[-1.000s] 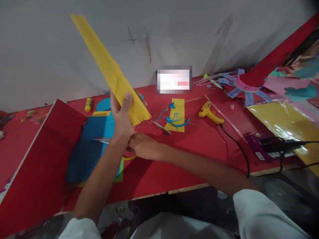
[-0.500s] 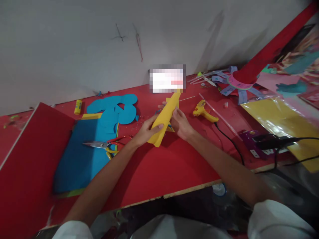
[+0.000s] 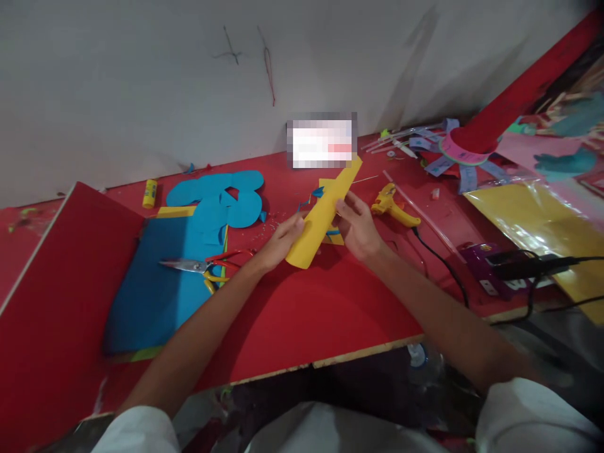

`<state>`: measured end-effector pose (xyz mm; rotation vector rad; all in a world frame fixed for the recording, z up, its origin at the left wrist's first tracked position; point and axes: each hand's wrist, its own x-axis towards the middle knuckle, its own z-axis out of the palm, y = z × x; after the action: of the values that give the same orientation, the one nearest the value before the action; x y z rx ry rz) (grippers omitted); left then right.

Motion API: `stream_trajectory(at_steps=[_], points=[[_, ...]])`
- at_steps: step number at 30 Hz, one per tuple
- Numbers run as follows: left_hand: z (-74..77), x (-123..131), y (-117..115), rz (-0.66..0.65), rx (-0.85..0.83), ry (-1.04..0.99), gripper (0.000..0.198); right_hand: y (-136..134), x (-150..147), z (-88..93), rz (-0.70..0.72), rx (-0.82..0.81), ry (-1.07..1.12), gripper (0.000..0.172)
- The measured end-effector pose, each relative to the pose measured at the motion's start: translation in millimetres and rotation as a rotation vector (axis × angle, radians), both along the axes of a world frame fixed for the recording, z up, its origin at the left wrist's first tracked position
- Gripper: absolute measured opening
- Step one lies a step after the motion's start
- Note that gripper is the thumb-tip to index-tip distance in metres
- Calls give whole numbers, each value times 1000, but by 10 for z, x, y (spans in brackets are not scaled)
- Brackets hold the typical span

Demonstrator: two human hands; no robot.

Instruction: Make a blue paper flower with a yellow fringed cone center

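Observation:
A folded yellow paper strip [image 3: 323, 212] lies slanted just above the red table [image 3: 302, 314], held at both sides. My left hand [image 3: 282, 241] grips its near left edge with fingers closed on it. My right hand [image 3: 359, 225] pinches its right edge near the middle. Under the strip lie a smaller yellow sheet [image 3: 331, 186] and thin blue paper cuttings [image 3: 309, 201]. Scissors [image 3: 201, 268] with red and yellow handles rest on blue paper [image 3: 160, 283] to the left of my left hand.
A yellow glue gun [image 3: 394, 207] with a black cord lies right of my right hand. Blue cut-out shapes [image 3: 221, 198] and a glue stick [image 3: 150, 193] sit at the back left. A red board [image 3: 51, 302] leans at the left. Shiny yellow sheets [image 3: 533, 229] and a power strip [image 3: 500, 267] are at the right.
The yellow strip came down from high in front of the wall to just over the table. My right hand left the scissors area and took the strip's right edge.

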<state>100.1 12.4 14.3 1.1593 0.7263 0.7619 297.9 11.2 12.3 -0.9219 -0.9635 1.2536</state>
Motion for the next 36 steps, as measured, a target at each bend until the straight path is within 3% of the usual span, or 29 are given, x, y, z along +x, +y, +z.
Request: stream_trajectory(at_steps=[5, 8, 15, 20, 26, 31, 36], points=[[-41, -33, 92, 458, 202, 49, 66, 104, 91, -82, -202, -96, 180, 50], [-56, -91, 113, 620, 314, 166, 55, 146, 154, -136, -255, -114, 174, 50], [-147, -106, 158, 531, 387, 203, 50, 118, 129, -187, -212, -55, 179, 45], [-233, -136, 233, 615, 417, 172, 55, 82, 46, -151, -242, -16, 261, 46], [-182, -142, 222, 714, 374, 75, 63, 30, 19, -129, -144, -11, 275, 48], [-168, -162, 210, 786, 373, 27, 57, -17, -17, -185, -57, -51, 227, 43], [-175, -186, 207, 845, 384, 33, 54, -72, -90, -142, -37, -43, 176, 51]])
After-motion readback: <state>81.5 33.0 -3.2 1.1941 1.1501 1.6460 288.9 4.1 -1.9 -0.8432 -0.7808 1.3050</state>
